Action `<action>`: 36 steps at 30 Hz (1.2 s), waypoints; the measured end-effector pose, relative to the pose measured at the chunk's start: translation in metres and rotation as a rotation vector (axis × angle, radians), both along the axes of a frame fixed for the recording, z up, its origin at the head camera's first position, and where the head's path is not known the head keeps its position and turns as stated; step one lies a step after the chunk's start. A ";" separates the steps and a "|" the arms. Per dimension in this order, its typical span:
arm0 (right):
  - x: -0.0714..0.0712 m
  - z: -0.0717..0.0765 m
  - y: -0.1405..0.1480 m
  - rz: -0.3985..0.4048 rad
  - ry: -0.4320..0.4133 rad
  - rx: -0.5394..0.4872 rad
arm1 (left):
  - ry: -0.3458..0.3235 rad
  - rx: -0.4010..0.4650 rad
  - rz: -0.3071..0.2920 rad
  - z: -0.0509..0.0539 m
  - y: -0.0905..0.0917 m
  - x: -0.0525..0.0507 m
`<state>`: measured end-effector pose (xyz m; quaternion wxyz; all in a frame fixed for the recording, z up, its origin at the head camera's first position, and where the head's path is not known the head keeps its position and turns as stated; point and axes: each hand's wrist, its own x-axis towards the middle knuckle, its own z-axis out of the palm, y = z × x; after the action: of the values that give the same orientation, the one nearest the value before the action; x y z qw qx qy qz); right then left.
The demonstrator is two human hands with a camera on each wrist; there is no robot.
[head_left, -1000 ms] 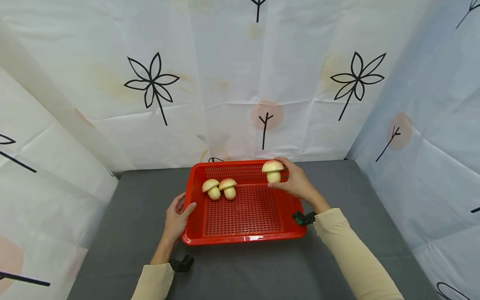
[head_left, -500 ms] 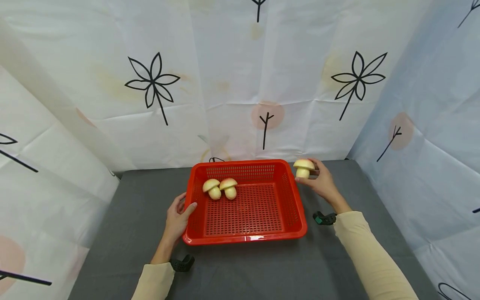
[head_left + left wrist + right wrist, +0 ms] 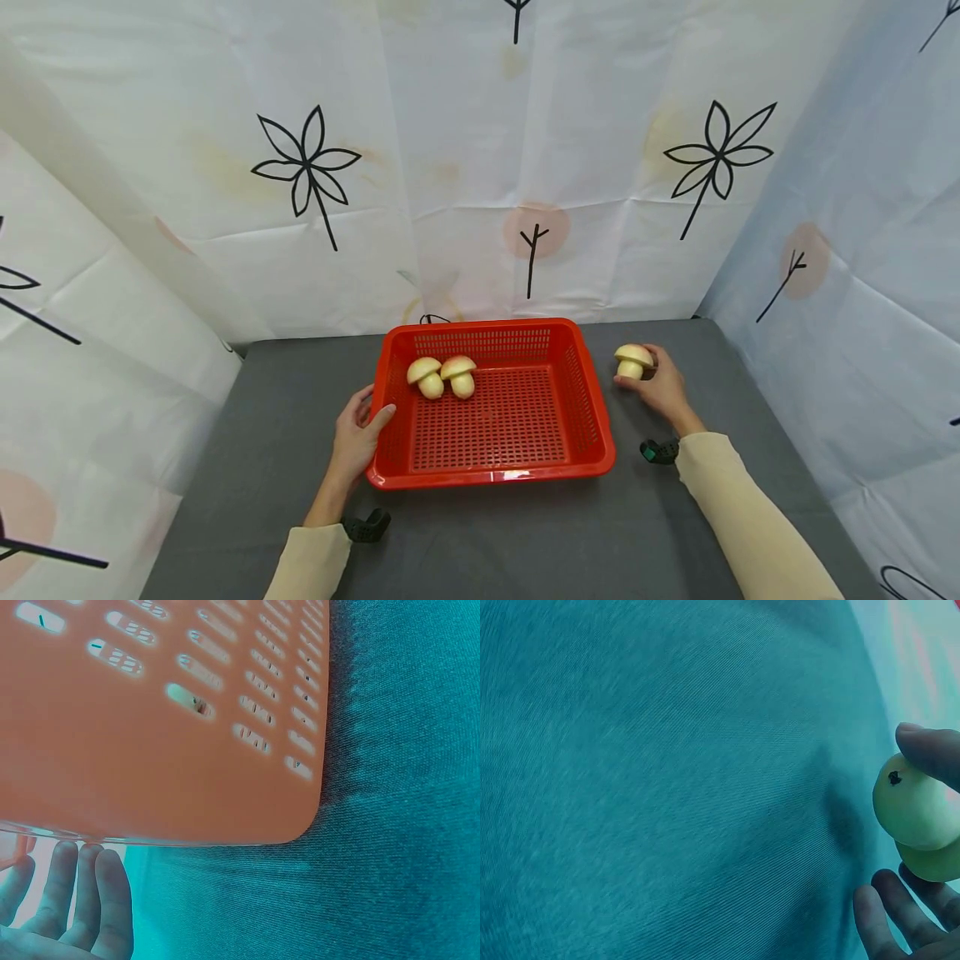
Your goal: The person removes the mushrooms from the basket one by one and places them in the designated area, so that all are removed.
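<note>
My head view looks forward and down from above and behind both hands, far enough back to take in the left hand, the right hand, the red plastic basket between them and the printed curtain beyond. From the left wrist I look past that hand's fingers, very close to the basket's slotted outer wall, which the head view meets from above. From the right wrist I look low across the grey tablecloth; that hand's artificial mushroom shows near here, farther off overhead.
</note>
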<state>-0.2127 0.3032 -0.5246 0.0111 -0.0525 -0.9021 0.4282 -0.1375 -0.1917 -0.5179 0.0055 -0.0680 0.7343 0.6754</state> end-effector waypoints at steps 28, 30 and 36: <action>0.001 -0.006 -0.006 -0.004 0.002 0.109 | 0.001 0.006 -0.003 -0.001 -0.001 -0.001; 0.002 -0.004 -0.006 0.003 0.002 0.105 | 0.000 0.011 -0.008 -0.001 -0.001 -0.001; 0.002 -0.004 -0.005 0.016 -0.007 0.116 | -0.002 0.015 -0.011 0.000 -0.001 -0.001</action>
<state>-0.2109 0.2981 -0.5286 0.0078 -0.0460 -0.9258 0.3750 -0.1380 -0.1926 -0.5179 0.0105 -0.0647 0.7297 0.6807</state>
